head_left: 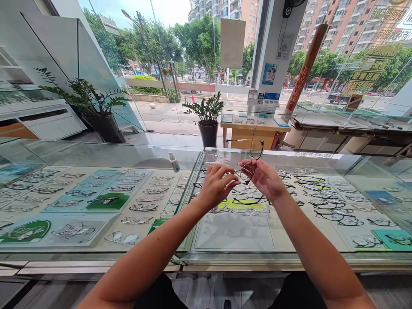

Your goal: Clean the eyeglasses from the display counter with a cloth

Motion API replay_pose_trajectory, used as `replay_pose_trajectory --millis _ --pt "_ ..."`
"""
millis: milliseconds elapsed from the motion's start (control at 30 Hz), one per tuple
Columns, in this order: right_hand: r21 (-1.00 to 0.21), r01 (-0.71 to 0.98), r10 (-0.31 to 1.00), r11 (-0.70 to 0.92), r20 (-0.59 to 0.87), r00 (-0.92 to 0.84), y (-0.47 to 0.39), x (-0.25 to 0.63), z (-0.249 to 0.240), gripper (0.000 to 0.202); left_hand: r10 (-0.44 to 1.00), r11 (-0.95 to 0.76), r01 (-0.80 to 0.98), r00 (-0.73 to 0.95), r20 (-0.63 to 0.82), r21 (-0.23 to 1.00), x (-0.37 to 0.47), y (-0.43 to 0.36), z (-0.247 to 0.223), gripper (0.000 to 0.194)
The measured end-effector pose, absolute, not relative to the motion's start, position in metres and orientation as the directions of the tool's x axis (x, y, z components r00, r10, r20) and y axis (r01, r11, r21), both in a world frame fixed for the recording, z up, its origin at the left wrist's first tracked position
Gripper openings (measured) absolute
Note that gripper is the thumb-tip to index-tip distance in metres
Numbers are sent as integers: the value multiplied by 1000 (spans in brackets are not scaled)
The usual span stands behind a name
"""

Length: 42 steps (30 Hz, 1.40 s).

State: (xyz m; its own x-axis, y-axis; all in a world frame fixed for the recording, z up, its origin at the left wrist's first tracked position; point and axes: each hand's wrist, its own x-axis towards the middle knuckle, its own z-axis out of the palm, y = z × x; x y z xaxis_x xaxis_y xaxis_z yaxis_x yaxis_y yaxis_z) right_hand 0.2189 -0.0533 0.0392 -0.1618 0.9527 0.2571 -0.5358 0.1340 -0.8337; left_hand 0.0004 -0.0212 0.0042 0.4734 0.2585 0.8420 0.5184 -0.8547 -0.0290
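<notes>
— Glass everywhere: is that pair of glasses [249, 169] held over the surface [96, 150]?

— Yes, up in the air above it, between both hands. The left hand [216, 185] has its fingers [232, 183] pinched shut on the near rim, and the right hand [265, 178] has its fingers closed on the other side, by the hinge, so one arm of the frame sticks up free.

— Why hold it like that?

— My guess is that two grips keep the thin frame steady and level for a close look.

— What's around?

— Rows of frames [141, 195] lie under the glass top. A small bottle [174, 162] stands well to the left, and two potted plants [207, 116] sit beyond. Nothing crowds the hands.
</notes>
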Motion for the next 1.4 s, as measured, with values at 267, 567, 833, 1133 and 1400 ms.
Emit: replay_pose_trajectory --millis 267,567,833,1133,1400 --pt "-789 -568 959 233 285 -2 -51 240 44 30 479 -672 673 76 874 310 -22 11 8 18" --pt "-758 -602 962 250 267 63 -37 260 38 19 621 6 581 -640 452 814 -103 88 -7 65" --pt "-763 -595 962 252 265 68 -35 256 38 20 804 100 370 -578 144 924 -124 106 -27 34" --pt "-813 -481 941 328 324 93 -43 242 44 15 880 -270 158 -360 310 950 -74 74 17 23" --pt "-875 -399 957 274 290 20 -46 223 37 25 773 91 -403 605 191 911 -26 7 35 86"
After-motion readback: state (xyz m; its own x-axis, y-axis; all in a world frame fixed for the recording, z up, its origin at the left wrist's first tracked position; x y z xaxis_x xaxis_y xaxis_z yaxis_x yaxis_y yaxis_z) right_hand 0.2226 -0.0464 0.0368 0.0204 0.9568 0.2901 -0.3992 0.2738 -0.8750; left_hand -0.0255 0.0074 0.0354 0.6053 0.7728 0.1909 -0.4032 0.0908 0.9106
